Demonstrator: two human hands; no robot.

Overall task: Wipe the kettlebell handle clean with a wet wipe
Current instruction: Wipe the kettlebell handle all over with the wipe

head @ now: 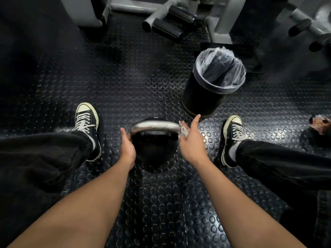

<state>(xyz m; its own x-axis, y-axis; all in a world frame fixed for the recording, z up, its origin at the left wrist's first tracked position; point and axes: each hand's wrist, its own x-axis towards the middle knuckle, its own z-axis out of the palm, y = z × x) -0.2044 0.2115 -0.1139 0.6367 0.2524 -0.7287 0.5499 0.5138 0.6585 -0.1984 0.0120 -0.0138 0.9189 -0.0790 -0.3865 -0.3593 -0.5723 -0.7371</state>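
A black kettlebell [154,149] stands on the studded rubber floor between my feet, its shiny silver handle [155,126] arching across the top. My left hand [127,145] grips the handle's left end where it meets the body. My right hand [192,140] is at the handle's right end, holding a crumpled white wet wipe [183,130] pressed against the metal, with the index finger stretched out away from the handle. Most of the wipe is hidden inside the hand.
A black waste bin [202,97] with a clear plastic liner stands just beyond my right hand. My two sneakers [87,126] [232,138] flank the kettlebell. Grey gym machine frames and black foam rollers [172,22] fill the far side. A small packet [319,122] lies at the right.
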